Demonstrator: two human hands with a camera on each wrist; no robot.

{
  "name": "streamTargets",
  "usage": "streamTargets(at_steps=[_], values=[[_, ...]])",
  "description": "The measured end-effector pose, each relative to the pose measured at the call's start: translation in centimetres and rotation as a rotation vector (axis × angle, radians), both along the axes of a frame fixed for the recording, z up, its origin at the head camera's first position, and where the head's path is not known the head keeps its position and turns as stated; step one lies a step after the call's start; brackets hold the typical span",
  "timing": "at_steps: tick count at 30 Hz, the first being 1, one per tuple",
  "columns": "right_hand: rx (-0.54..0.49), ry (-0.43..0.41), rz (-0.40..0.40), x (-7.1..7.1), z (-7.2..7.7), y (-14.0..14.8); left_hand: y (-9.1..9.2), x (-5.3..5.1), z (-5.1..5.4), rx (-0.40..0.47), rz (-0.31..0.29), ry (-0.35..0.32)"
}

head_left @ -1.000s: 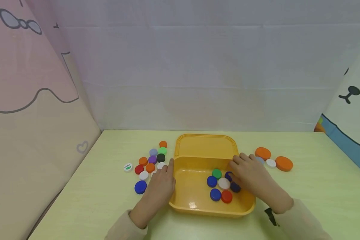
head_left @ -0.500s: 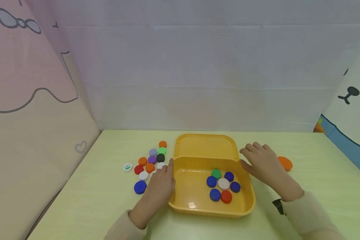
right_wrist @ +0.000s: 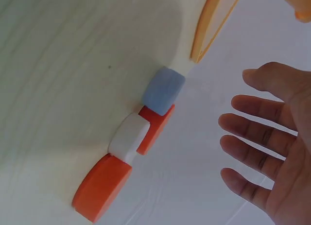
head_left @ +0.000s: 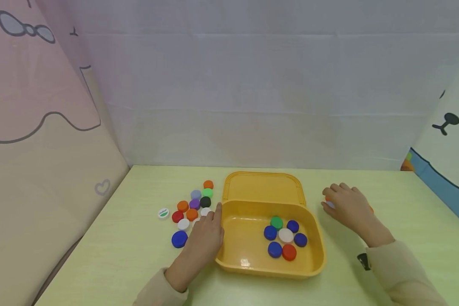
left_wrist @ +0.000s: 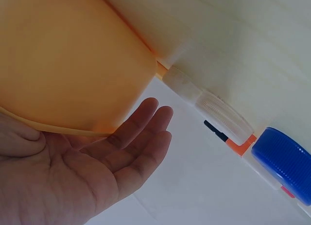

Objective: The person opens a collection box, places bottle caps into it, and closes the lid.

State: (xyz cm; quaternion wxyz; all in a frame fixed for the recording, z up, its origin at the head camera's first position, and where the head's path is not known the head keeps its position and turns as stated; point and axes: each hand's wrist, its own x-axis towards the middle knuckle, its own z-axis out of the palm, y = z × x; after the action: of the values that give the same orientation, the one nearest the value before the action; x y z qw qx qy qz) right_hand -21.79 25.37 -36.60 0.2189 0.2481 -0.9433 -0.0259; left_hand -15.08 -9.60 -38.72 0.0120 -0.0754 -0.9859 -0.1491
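A yellow plastic box stands mid-table with several bottle caps inside: a green cap, a red cap, a white cap and blue ones. My left hand rests along the box's left rim, index finger straight; in the left wrist view its other fingers extend loosely beside the wall. Over the loose caps on the right hovers my right hand, fingers spread and holding nothing. Its wrist view shows a light blue cap, a white cap and two orange caps apart from the fingers.
Behind the box lies its yellow lid. Left of the box are several scattered caps, among them a large blue cap, a black cap and a purple cap. A pale wall sheet borders the table's back.
My right hand has come out of the box and moved right, over the loose caps there. The dark blue caps it was touching lie in the box. My left hand stays put.
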Motion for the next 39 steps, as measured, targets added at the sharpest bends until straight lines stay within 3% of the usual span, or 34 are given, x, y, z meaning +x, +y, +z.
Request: streamTargets(at_steps=[16,39], values=[[-0.011,-0.204,-0.083,-0.4,-1.2,1.7,0.1,0.1,0.0,0.01,0.001,0.0],[0.009,-0.228,-0.114,-0.5,-1.5,1.9,0.1,0.2,0.1,0.001,0.0,-0.002]])
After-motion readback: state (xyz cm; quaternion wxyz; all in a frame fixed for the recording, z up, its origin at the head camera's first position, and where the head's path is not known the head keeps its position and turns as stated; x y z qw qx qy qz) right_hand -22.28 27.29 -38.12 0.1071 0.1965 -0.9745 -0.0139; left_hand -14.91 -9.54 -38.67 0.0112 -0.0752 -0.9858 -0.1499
